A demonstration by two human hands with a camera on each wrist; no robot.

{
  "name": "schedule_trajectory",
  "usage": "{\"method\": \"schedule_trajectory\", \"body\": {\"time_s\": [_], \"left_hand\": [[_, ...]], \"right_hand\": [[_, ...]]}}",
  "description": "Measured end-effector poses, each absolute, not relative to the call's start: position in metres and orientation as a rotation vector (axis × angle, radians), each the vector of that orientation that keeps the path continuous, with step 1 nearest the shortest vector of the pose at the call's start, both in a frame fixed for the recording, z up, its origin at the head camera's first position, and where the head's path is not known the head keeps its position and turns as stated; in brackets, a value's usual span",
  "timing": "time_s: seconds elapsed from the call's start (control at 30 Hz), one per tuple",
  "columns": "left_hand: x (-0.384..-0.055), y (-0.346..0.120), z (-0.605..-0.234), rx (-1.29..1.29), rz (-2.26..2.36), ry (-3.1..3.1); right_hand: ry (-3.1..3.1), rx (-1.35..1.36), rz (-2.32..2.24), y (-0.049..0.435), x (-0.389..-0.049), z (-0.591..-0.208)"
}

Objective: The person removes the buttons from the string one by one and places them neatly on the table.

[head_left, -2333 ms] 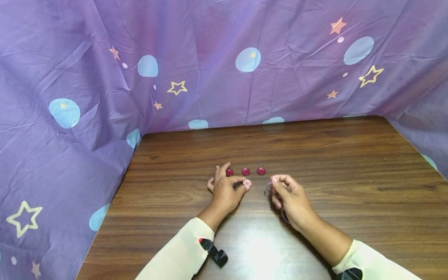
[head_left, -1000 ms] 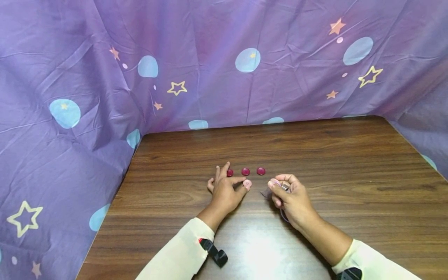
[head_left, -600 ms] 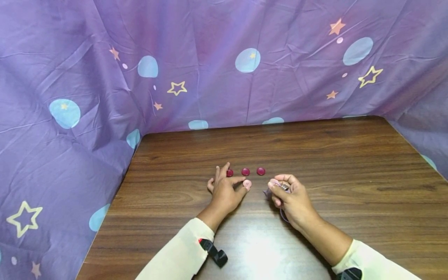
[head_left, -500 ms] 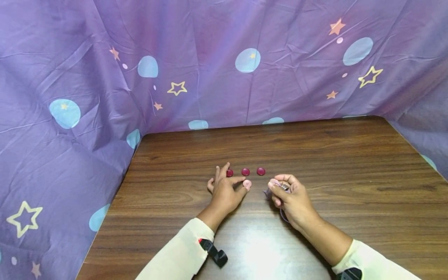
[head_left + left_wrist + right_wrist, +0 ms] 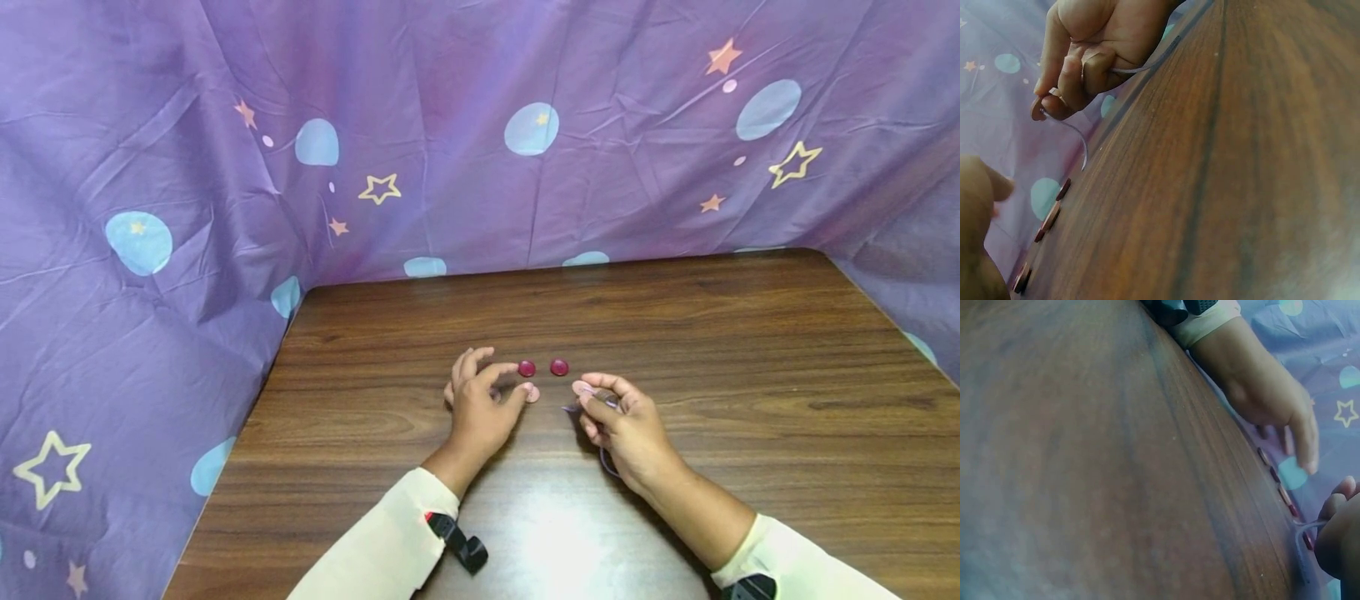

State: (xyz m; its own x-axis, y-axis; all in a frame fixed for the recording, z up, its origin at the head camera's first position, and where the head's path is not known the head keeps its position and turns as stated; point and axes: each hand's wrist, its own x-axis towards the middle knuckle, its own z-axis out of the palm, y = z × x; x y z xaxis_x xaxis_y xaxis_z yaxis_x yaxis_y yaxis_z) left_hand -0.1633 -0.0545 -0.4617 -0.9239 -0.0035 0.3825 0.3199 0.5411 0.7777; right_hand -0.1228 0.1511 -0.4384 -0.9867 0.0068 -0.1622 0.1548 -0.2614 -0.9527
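My left hand [image 5: 476, 412] hovers over the table with thumb and index finger parted. Its thumb tip overlaps a pink button [image 5: 533, 393] lying on the wood, and its index finger reaches toward a dark red button [image 5: 527, 368]. A second dark red button [image 5: 559, 367] lies to the right; a third [image 5: 1021, 278] is hidden behind the left hand in the head view. My right hand [image 5: 622, 425] pinches another pink button [image 5: 581, 389] between thumb and index finger. A thin purple cord [image 5: 1082, 147] passes through that button, and its other part trails from the curled fingers.
The brown wooden table [image 5: 675, 317] has a bright glare patch near its front. A purple curtain [image 5: 450, 100] with stars and blue spots hangs behind and at both sides. A black strap [image 5: 459, 542] sits on the left sleeve.
The left hand has let go of the pink button, its index finger lifting away toward the red buttons. In the right hand the button has shifted slightly outward at the fingertips.
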Motion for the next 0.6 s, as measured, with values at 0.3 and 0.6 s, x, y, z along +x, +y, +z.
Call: {"method": "schedule_trajectory", "body": {"time_s": [0.3,0.6], "left_hand": [[-0.1650,-0.0529,-0.4614,-0.415,-1.284,-2.155],[-0.1644,-0.0535,-0.4613,-0.636,-1.342,-2.023]], "right_hand": [[1.870,0.212,-2.392,0.1517,-0.1227,-0.4382],[1.892,0.200,-2.408,0.1513,-0.1233,-0.4400]]}}
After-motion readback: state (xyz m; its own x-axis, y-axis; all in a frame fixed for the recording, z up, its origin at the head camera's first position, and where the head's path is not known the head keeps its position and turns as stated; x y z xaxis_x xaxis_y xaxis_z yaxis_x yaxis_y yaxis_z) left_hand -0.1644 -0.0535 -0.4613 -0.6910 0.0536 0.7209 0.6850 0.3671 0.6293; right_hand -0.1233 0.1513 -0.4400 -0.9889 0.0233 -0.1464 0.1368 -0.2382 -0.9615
